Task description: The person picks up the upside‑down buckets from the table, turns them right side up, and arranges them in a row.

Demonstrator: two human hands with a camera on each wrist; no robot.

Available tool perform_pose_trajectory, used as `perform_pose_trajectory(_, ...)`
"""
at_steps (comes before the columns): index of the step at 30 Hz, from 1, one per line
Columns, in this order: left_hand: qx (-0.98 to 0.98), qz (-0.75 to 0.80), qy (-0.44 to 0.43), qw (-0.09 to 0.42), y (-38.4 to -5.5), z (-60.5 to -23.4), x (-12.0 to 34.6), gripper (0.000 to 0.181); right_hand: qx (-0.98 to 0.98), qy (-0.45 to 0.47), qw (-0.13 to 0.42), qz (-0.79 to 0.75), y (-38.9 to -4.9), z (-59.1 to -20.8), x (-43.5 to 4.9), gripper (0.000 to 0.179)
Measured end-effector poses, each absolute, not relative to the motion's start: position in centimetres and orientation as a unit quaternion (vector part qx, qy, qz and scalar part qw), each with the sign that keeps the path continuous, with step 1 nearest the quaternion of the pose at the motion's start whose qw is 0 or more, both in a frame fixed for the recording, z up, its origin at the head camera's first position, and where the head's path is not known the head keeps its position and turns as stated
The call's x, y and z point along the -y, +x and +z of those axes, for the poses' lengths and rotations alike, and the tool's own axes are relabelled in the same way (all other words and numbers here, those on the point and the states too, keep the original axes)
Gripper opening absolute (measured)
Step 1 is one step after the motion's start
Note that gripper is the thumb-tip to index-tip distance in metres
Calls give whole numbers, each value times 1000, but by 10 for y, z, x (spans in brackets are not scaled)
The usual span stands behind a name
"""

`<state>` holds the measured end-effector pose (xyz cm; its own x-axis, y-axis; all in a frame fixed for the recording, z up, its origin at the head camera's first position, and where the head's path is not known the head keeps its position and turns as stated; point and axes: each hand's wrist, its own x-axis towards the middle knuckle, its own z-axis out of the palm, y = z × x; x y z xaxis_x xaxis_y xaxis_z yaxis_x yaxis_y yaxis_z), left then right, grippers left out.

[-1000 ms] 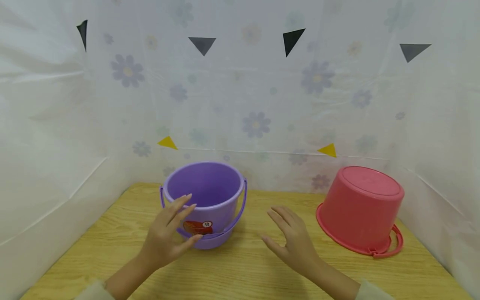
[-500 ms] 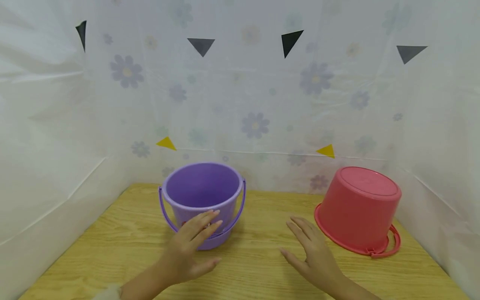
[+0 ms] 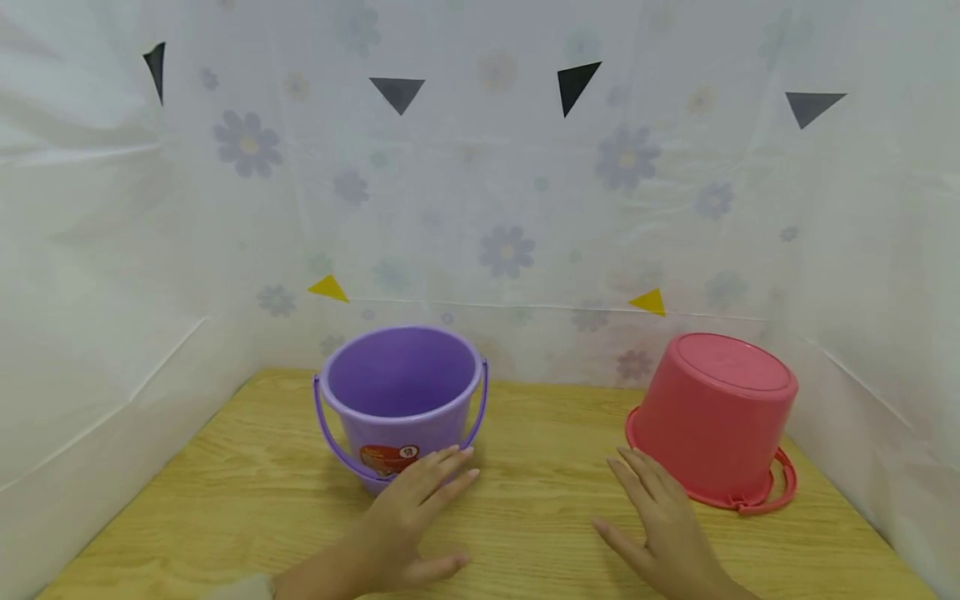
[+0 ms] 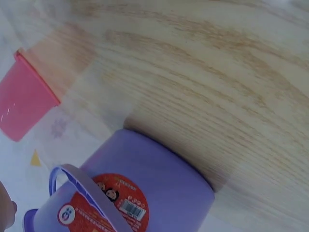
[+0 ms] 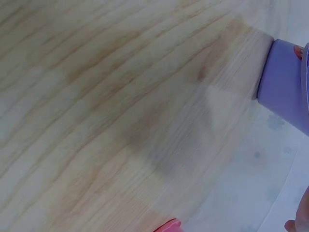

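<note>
Holding the left grip [image 3: 408, 521] with fingers extended and thumb apart, gripping nothing, in front of the lower part of the purple bucket [image 3: 444, 425]; not showing clearly whether touching it. Holding the right grip [image 3: 663, 525] likewise, straight-fingered and bearing nothing, before the left edge of the red bucket [image 3: 720, 429]. Seeing the purple bucket standing upright on the left half of the table [image 3: 540, 533], with its purple handle [image 3: 345, 457] hanging across the front. Finding the red bucket upside down on the right half, its red handle [image 3: 791, 482] jutting to the right.

Judging by the smooth sheen, probably dealing with moulded plastic: light for its bulk, fairly stiff with slight give in the walls, unlikely to be breaking, perhaps slipping a little under dry fingers. Favouring opposite sides of the purple bucket's rim for taking hold, or its handle; for the red bucket, cupping both sides of the tapering wall.

Seeing on the purple bucket a round red label [image 4: 130, 193], partly crossed by the handle, bearing a barcode [image 4: 132, 209], small cartoon heads [image 4: 112, 194] and a white badge [image 4: 66, 214]. Finding the lettering too blurred for reading, making out no brand.
</note>
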<state>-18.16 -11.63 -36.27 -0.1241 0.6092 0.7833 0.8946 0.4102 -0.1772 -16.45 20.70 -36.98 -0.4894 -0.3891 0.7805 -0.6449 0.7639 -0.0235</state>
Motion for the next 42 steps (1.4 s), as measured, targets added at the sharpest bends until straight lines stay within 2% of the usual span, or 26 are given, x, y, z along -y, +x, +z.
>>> perform_pose_trajectory(8, 783, -114, -505, 345, -174, -369, 106, 84, 876, 273, 375, 135, -158, -373, -231, 78)
perform_pose_trajectory(15, 810, -104, -502, 285, -171, -372, 96, 93, 888, 251, 367, 117, -156, -379, -245, 77)
perform_pose_trajectory(24, 834, -62, -491, 245, -175, -382, 82, 99, 962, 142, 195, 132, -149, -388, -257, 80)
perform_pose_trajectory(29, 851, -42, -482, 202, -178, -388, 74, 98, 978, 99, 114, 141, -153, -394, -266, 86)
perform_pose_trajectory(37, 867, -37, -471, 159, -184, -401, 53, 94, 980, 73, 45, 180, -160, -402, -280, 93)
perform_pose_trajectory(42, 881, -34, -451, 141, -187, -402, 40, 94, 980, 71, 46, 178, -165, -406, -287, 93)
